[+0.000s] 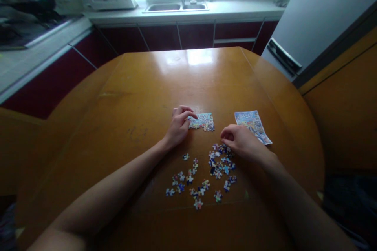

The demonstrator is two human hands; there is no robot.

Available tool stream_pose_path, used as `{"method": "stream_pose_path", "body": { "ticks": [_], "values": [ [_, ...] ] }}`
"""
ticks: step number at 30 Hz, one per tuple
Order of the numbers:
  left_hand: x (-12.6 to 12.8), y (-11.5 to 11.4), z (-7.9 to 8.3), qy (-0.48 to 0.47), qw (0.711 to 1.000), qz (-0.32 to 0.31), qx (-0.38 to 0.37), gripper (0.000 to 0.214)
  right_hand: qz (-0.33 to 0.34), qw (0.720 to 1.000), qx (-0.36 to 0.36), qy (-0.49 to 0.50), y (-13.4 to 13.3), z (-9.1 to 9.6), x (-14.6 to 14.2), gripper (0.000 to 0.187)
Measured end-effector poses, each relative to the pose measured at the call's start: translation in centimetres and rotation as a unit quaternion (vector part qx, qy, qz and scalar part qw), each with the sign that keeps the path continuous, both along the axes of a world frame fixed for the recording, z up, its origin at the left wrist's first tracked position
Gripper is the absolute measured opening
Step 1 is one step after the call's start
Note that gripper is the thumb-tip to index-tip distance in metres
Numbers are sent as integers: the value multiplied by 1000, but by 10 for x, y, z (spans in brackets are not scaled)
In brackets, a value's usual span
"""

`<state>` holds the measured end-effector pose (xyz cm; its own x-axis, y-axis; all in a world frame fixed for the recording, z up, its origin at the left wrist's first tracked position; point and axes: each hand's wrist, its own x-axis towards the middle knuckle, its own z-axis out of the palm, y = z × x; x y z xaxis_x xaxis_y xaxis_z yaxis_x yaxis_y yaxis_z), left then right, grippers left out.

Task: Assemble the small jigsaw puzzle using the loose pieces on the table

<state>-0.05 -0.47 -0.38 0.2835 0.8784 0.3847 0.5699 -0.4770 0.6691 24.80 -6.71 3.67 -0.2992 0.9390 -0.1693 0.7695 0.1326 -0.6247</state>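
Partly assembled multicoloured jigsaw point(203, 119): flat on the glossy orange-brown wooden counter point(165, 82), pale blue along the far side, ragged along the near edge.
Left hand point(179, 122): at the jigsaw's left edge, fingers loosely bent and unclenched, index finger reaching over the jigsaw.
Right hand point(240, 139): right of the jigsaw and slightly nearer, fingertips bunched; cannot tell if grasping a piece.
Dense cluster of small multicoloured pieces point(226, 169): nearer than the jigsaw, to its right.
Looser scatter of similar pieces point(198, 204): nearer than the jigsaw, in small groups.
Blue-topped printed paper sheet point(247, 117): right of the jigsaw, partly hidden behind the right hand.
Steel sink with 2 basins point(163, 7): well beyond the jigsaw.
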Motion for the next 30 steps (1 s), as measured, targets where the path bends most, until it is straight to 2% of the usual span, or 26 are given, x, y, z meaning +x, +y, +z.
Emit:
{"method": "stream_pose_path", "body": {
  "ticks": [26,30],
  "values": [
    [2,-1,-2,-5,1000,12,-1,33,20,1000,14,1,-4,2,-4,6],
    [2,-1,-1,-7,1000,14,5,33,62,997,41,15,-10,8,-7,7]
  ]
}}
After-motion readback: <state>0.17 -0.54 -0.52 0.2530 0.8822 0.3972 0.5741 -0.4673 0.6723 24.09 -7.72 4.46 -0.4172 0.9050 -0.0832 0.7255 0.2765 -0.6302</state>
